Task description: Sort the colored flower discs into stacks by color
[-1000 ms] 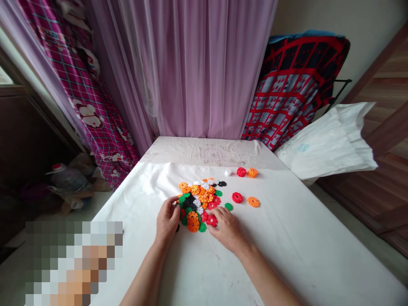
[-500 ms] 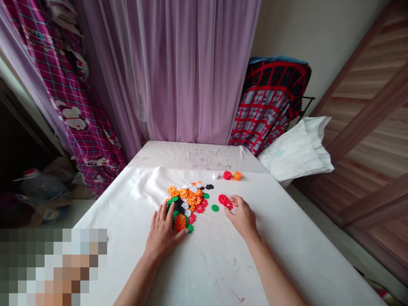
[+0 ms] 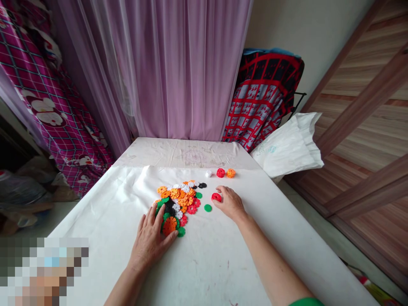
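A pile of flower-shaped discs (image 3: 183, 197) in orange, white, green, black and red lies on the white-covered table (image 3: 204, 263). My left hand (image 3: 151, 238) rests spread on the pile's near left edge, beside a large orange disc (image 3: 169, 225). To the right of the pile, my right hand (image 3: 230, 203) is curled with its fingertips at a red disc piece (image 3: 216, 197). Between the pile and that hand lies a single green disc (image 3: 208, 208). Farther back stand a white cluster (image 3: 208, 174), a red cluster (image 3: 220, 172) and an orange cluster (image 3: 231, 173) in a row.
Purple curtains (image 3: 185, 68) hang behind the table's far edge. A white bag (image 3: 287, 146) leans at the back right, near a red-and-black patterned cloth (image 3: 261, 93). Wooden doors (image 3: 366, 127) stand at the right. The lower left corner is pixelated.
The view has shifted a little, moving the scene left. My right hand has moved slightly away from me, and less of the red discs shows at its fingers. My left hand stays on the pile.
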Available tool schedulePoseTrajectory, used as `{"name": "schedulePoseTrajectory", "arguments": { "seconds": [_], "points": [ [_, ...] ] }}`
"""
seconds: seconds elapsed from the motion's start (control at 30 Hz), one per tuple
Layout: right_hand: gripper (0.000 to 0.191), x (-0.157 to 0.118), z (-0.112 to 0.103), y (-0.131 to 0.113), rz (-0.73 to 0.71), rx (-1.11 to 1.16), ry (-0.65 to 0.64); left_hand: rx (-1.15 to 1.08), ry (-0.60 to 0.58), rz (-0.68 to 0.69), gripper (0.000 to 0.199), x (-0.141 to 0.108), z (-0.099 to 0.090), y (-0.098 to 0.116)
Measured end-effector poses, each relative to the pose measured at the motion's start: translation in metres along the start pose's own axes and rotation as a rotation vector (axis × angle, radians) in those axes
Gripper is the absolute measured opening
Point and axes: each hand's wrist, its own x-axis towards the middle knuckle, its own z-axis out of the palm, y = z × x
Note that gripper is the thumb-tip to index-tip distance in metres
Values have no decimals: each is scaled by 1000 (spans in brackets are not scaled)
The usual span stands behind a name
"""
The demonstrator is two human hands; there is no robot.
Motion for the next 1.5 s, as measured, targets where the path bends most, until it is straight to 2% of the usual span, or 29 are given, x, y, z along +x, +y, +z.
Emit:
{"name": "schedulePoseTrajectory", "arguments": {
  "seconds": [0.1, 0.27, 0.4, 0.5, 0.6, 0.83, 0.9, 0.97, 1.07, 1.17, 1.27, 1.37, 1.5],
  "points": [
    [51, 4, -9, 7, -120, -19, -98, -1, 2, 7, 80, 0, 0, 0],
    [70, 26, -33, 5, -349, -170, -419, 1, 3, 5, 77, 1, -2, 0],
    [56, 42, -44, -11, -412, -347, -590, -15, 1, -5, 77, 2, -4, 1],
    [42, 44, -45, -18, -430, -409, -617, -18, 2, -13, 78, 2, -3, 0],
    [36, 43, -42, -17, -443, -413, -600, -13, -5, -16, 78, 1, -2, 0],
    [37, 45, -40, -19, -382, -436, -625, 5, -42, -17, 78, 3, -2, 3],
    [46, 40, -43, -23, -327, -434, -585, 7, -42, -17, 78, 4, -2, 4],
    [52, 31, -44, -30, -292, -417, -471, 12, -46, -20, 77, 6, -2, 5],
    [43, 9, -38, -48, -337, -332, -279, 24, -72, -14, 74, 8, -2, 7],
    [24, -18, -15, -71, -413, -176, -186, 39, -93, 2, 70, 9, -6, 10],
    [18, -43, 15, -86, -361, -118, -125, 45, -112, 83, 63, 10, -14, 15],
    [15, -64, 37, -86, -269, -48, -44, 34, -127, 204, 49, 9, -23, 20],
    [6, -87, 43, -73, -186, 24, 42, 42, -87, 212, 26, 7, -30, 24]
  ]
}}
